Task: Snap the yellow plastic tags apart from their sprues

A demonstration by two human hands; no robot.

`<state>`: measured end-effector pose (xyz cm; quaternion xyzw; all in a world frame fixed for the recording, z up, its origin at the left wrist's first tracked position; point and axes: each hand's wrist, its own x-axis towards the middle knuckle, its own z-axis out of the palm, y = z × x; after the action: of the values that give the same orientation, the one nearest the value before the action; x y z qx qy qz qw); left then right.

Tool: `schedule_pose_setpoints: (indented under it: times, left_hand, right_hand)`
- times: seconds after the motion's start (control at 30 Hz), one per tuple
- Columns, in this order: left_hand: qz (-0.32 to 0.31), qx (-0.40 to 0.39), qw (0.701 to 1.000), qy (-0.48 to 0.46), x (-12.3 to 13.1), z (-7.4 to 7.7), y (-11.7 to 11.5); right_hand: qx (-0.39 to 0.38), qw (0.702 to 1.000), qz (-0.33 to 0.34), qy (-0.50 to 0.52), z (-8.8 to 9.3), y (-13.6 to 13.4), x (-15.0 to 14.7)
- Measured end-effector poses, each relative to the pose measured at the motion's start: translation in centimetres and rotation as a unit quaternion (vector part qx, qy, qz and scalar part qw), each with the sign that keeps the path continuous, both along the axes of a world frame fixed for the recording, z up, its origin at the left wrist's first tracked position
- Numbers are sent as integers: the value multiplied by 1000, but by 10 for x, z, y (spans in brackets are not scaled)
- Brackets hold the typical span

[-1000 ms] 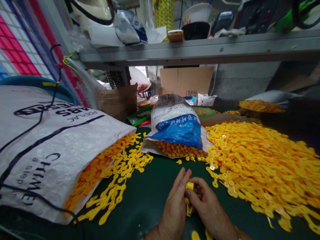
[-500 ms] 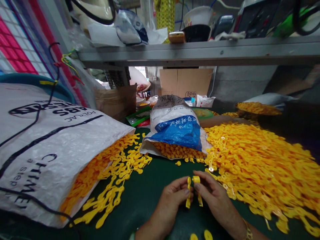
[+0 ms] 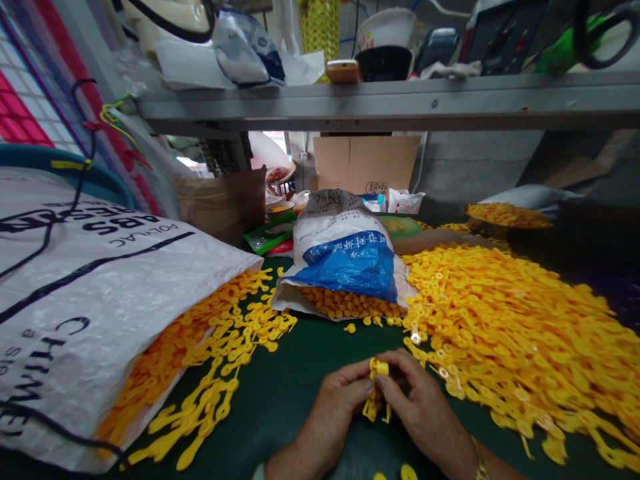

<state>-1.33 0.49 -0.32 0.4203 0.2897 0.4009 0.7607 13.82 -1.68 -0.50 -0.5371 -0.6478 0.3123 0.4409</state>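
- My left hand (image 3: 336,407), near the bench's (image 3: 300,390) front edge, pinched the yellow plastic piece (image 3: 371,407) from its left.
- The piece hung upright between both hands' fingertips.
- My right hand (image 3: 423,408) pinched its top, near the yellow pile (image 3: 525,333).

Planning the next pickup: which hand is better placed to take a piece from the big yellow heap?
Probably right. The right hand lies beside the heap; the left hand is farther off. Both pinch the yellow pieces.

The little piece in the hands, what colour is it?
Yellow. The piece shows best in the head view.
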Motion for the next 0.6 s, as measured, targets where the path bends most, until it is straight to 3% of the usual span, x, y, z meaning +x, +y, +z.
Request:
schedule_pose_setpoints:
  times: [0.17,0.33,0.6]
  left_hand:
    - [19,59,994,86,-2,-2,0]
    - [70,183,960,198,-5,1,-7]
    - [53,281,917,279,-7,11,-18]
  right_hand:
    - [-18,1000,-5,7,-2,1,0]
    - [-10,1000,-4,16,-3,-1,-3]
    - [-21,1000,1,12,2,-7,-5]
